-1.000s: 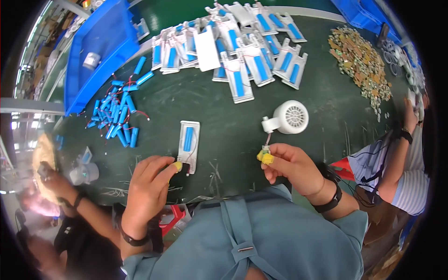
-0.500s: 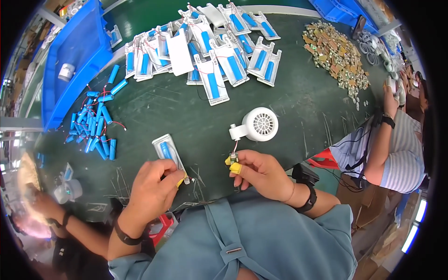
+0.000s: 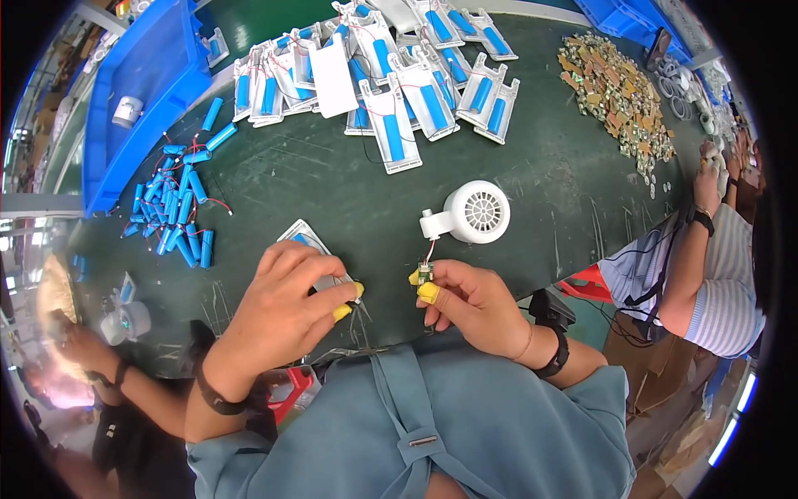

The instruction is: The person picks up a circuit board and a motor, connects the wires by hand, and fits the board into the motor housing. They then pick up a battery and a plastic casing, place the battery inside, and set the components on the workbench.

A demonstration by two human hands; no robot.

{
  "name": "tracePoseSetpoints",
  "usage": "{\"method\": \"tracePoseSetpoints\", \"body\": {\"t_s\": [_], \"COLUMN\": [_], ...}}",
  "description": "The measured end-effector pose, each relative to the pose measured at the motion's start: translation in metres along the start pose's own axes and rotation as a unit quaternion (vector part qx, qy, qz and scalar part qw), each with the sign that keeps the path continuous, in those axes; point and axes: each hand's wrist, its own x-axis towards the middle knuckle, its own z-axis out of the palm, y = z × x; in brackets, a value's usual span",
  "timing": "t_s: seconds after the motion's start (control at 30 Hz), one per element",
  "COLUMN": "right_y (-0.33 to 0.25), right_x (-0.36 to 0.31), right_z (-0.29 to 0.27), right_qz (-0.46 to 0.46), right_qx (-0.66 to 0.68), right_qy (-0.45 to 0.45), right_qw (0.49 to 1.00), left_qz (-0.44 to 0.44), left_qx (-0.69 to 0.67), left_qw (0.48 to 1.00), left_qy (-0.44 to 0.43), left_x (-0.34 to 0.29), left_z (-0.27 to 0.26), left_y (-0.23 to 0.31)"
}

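My right hand (image 3: 478, 303) pinches a small green circuit board (image 3: 425, 272) between yellow-wrapped fingertips. Thin wires run from the board up to a white fan head (image 3: 478, 213) with a round grille, lying on the table. My left hand (image 3: 291, 303), its fingertips also wrapped in yellow, bends over a white casing half (image 3: 293, 230) with a blue battery (image 3: 307, 241) in it. The thumb and a finger of that hand close at the casing's near end, and what is between them is too small to make out. The hand covers much of the casing.
Many white casings with blue batteries (image 3: 392, 137) are heaped at the back. Loose blue batteries with wires (image 3: 170, 200) lie left, beside a blue bin (image 3: 96, 179). A pile of small circuit boards (image 3: 619, 96) sits back right. Co-workers' arms (image 3: 686, 258) show at both sides.
My left hand has shifted right and turned over the casing, covering more of it. The right hand still holds the circuit board. The whole view has shifted slightly.
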Motion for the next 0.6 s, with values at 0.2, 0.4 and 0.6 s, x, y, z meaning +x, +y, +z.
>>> {"method": "tracePoseSetpoints", "body": {"t_s": [0.2,0.4,0.6], "right_y": [0.004,0.002,-0.001], "right_x": [0.001,0.002,0.002], "right_z": [0.000,0.004,0.003], "right_qz": [-0.007,-0.034,-0.036], "right_qx": [-0.016,-0.052,-0.060], "right_qy": [-0.018,-0.010,-0.015], "right_qw": [1.000,0.998,0.997], "left_qz": [-0.031,-0.070,-0.081], "left_qx": [-0.086,-0.111,-0.160], "left_qw": [0.995,0.987,0.982], "left_qy": [0.029,0.095,0.063], "left_x": [-0.006,0.012,0.016], "left_z": [0.025,0.036,0.041], "left_y": [0.001,0.017,0.017]}}
